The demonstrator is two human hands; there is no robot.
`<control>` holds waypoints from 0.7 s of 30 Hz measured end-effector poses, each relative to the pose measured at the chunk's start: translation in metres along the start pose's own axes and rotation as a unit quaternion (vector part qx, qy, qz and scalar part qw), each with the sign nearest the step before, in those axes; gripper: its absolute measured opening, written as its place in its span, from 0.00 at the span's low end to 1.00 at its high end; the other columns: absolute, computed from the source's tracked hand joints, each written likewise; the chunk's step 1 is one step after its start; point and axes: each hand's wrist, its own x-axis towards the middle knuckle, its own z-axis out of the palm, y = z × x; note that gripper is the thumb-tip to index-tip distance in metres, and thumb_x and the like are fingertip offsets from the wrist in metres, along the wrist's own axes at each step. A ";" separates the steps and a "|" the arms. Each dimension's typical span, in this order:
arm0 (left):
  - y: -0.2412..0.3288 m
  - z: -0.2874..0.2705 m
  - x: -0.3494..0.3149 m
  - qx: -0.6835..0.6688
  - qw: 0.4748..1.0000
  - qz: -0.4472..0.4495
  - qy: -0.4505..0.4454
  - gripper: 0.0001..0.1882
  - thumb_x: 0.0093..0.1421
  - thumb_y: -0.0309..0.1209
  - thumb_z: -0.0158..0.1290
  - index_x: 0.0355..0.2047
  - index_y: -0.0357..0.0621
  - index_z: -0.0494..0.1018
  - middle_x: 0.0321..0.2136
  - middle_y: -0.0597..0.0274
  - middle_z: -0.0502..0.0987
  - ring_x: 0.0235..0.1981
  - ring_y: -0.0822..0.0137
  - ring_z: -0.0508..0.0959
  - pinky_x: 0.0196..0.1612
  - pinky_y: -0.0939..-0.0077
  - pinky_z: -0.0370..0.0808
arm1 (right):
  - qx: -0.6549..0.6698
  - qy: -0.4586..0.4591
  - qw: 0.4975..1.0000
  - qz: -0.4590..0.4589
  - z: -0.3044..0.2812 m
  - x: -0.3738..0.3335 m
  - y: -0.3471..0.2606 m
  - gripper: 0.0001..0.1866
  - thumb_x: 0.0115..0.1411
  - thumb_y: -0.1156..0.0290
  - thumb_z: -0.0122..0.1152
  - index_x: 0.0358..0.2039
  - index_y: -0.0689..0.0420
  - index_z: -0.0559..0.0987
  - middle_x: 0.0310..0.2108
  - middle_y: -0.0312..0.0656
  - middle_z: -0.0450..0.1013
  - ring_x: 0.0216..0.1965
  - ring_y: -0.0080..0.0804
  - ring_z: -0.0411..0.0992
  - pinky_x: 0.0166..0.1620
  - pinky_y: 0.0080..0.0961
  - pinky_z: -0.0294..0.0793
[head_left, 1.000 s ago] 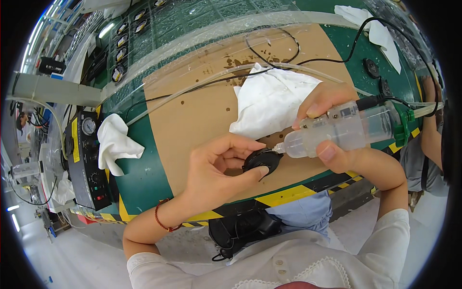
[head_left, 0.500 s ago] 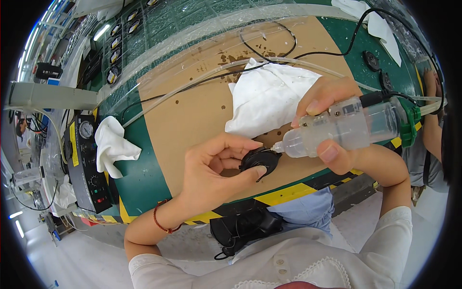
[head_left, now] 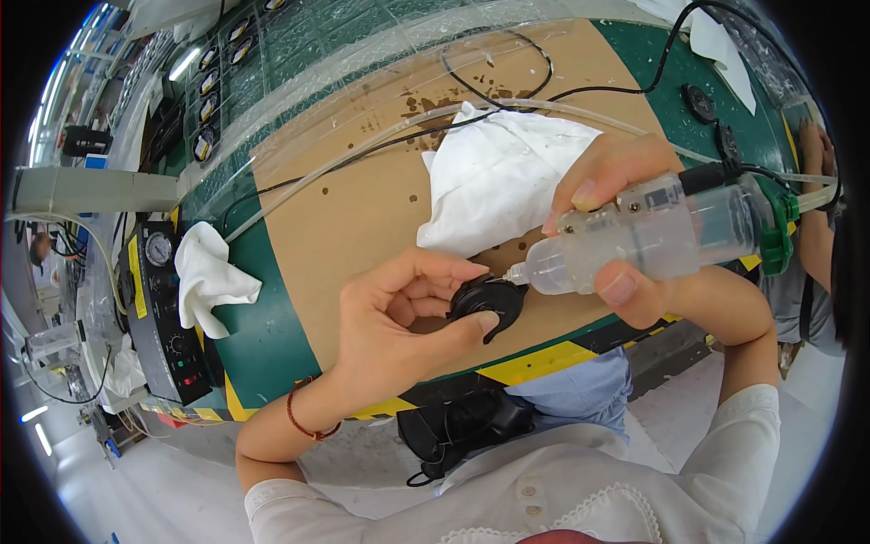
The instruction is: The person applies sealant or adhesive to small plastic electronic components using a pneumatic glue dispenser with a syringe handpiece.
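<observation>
My left hand [head_left: 399,313] pinches a round black plastic part [head_left: 494,306] between thumb and fingers, above the brown cardboard sheet. In my right hand [head_left: 625,231] lies a clear glue-dispensing syringe [head_left: 594,243], gripped around its barrel and tilted toward the left. Its narrow needle tip touches or nearly touches the upper edge of the black part; which of the two I cannot tell. A green cap [head_left: 778,231] with a pale hose closes the syringe's back end. Behind both hands a crumpled white cloth [head_left: 498,177] rests on the cardboard [head_left: 353,227].
A black dispenser controller [head_left: 168,313] with a gauge stands at the left, beside another white cloth [head_left: 213,276]. Black cable [head_left: 598,91] and pale tubing cross the table. Black round parts [head_left: 698,104] lie far right; several more sit in a clear tray [head_left: 299,68] at the back.
The view has shifted slightly. Both hands keep their grips, and the syringe tip stays at the upper edge of the black part, which looks tilted a little differently.
</observation>
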 end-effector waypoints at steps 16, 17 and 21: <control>0.002 0.001 0.000 -0.004 1.000 -0.003 -0.005 0.16 0.42 0.14 0.54 0.34 0.32 0.67 0.30 0.56 0.72 0.31 0.74 0.73 0.34 0.84 0.71 | -0.012 0.027 0.999 -0.031 0.003 -0.003 0.004 0.22 0.43 0.58 0.57 0.34 0.54 0.60 0.25 0.43 0.64 0.27 0.28 0.66 0.31 0.22 0.67; 0.002 0.002 0.000 -0.003 1.000 -0.003 -0.004 0.17 0.42 0.14 0.54 0.34 0.32 0.67 0.30 0.56 0.72 0.31 0.74 0.73 0.34 0.84 0.71 | -0.017 0.032 0.999 -0.037 0.002 -0.003 0.005 0.22 0.43 0.58 0.57 0.34 0.54 0.60 0.25 0.43 0.64 0.27 0.28 0.66 0.30 0.22 0.67; 0.000 0.000 0.000 0.002 1.000 0.008 -0.007 0.17 0.42 0.14 0.54 0.35 0.32 0.67 0.30 0.56 0.72 0.31 0.74 0.73 0.35 0.84 0.71 | -0.021 0.033 0.998 -0.045 0.002 -0.002 0.006 0.22 0.42 0.59 0.56 0.33 0.55 0.61 0.24 0.43 0.64 0.26 0.28 0.66 0.30 0.21 0.67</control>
